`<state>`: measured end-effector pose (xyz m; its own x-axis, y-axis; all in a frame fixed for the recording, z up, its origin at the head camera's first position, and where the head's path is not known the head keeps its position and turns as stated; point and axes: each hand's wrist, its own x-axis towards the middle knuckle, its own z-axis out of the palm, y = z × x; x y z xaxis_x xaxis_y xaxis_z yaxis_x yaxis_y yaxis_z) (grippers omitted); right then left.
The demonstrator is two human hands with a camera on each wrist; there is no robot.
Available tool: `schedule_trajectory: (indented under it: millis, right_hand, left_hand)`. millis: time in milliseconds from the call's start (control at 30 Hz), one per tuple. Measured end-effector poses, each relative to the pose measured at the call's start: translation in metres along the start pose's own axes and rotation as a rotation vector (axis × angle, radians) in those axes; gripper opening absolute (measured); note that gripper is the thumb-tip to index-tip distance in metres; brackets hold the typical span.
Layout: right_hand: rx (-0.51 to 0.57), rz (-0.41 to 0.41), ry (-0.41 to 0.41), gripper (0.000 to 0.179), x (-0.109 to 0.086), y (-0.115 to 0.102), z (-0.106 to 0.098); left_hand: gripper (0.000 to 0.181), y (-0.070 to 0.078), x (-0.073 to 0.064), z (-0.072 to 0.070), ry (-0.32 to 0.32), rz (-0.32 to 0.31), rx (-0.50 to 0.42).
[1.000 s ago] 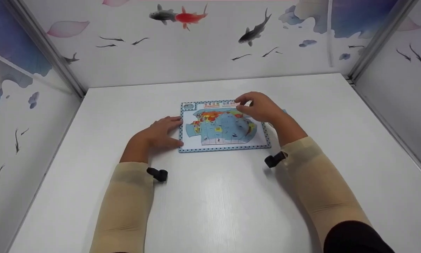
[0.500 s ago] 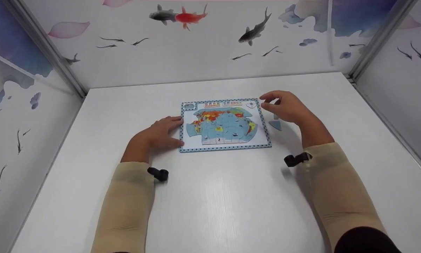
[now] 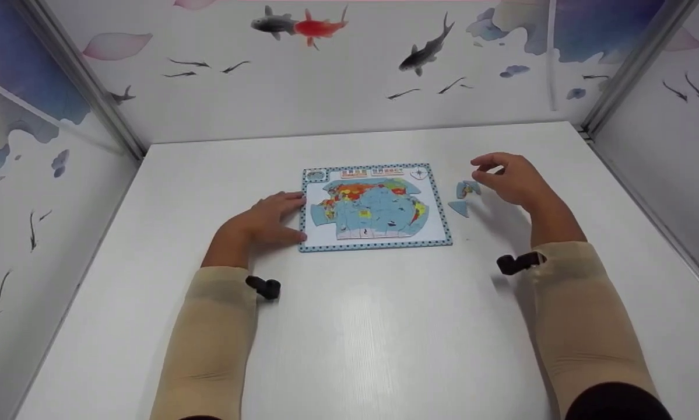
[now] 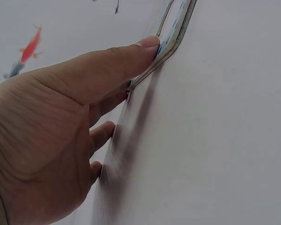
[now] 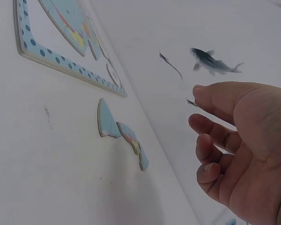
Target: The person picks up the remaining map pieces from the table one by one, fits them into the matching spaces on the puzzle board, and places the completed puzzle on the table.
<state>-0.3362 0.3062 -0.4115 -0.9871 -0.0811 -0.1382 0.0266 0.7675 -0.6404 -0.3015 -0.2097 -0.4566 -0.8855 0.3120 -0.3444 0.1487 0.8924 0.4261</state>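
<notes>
A world-map jigsaw puzzle board [image 3: 439,224] with a blue dotted border lies flat on the white table, most of its map filled with pieces. At its left edge rests my left hand [image 3: 259,224]; the thumb [image 4: 140,54] touches the rim near a corner, and the other fingers extend toward the board and table. To the right of the board, my right hand [image 3: 515,179] hovers with loosely bent fingers and nothing between thumb and fingertips. Just below and left of it lie a blue wedge-shaped puzzle piece [image 3: 459,208] and multicoloured map pieces [image 3: 467,189], close together.
The white table [image 3: 349,326] is enclosed by panels printed with fish and ink shapes, including the back panel [image 3: 337,87]. A metal post [image 3: 623,70] stands at the far right corner. Each sleeve carries a small black wrist mount [image 3: 518,263].
My right hand has moved rightward from over the board's upper right to beyond its right edge, uncovering the compass print and the loose pieces. The left hand stays at the left edge.
</notes>
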Motion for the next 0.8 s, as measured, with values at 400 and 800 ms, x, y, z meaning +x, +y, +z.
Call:
schedule_trajectory:
  millis: [400, 800]
  right_hand:
    - [0.067, 0.124, -0.023, 0.049, 0.009, 0.025, 0.009]
    - [0.039, 0.144, -0.052, 0.051, 0.016, 0.038, 0.019]
  left_hand:
    - [0.091, 0.001, 0.0, 0.001, 0.007, -0.021, -0.007]
    - [0.09, 0.002, -0.004, 0.001, 0.01, -0.037, 0.0]
